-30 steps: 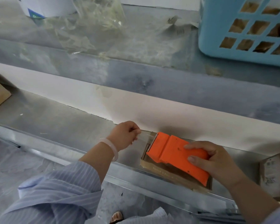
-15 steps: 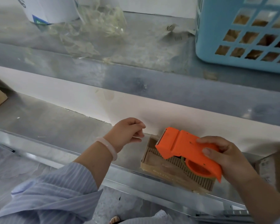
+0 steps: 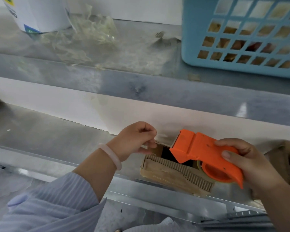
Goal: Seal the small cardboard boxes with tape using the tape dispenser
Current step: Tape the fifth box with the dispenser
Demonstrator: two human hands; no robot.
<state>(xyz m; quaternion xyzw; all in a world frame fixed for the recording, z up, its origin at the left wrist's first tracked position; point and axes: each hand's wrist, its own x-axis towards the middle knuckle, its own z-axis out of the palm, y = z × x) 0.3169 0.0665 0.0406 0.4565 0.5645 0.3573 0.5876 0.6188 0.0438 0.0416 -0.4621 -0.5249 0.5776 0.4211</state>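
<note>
Shelf (image 3: 40, 139): above its front edge we have lifted the tape dispenser (image 3: 199, 151) off the cardboard box (image 3: 166, 174).
Cardboard box: lies at that front edge, rightward, top gaping.
Right hand (image 3: 251, 164): our fingers wrap the dispenser's handle.
Left hand (image 3: 134, 139): pinches a faint tape end (image 3: 161, 135) beside the box.

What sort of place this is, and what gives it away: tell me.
Probably a storeroom or packing area. Metal shelves run along a white wall, a blue plastic basket sits on the upper one, and a small cardboard box lies on the lower one under an orange tape dispenser.
</note>
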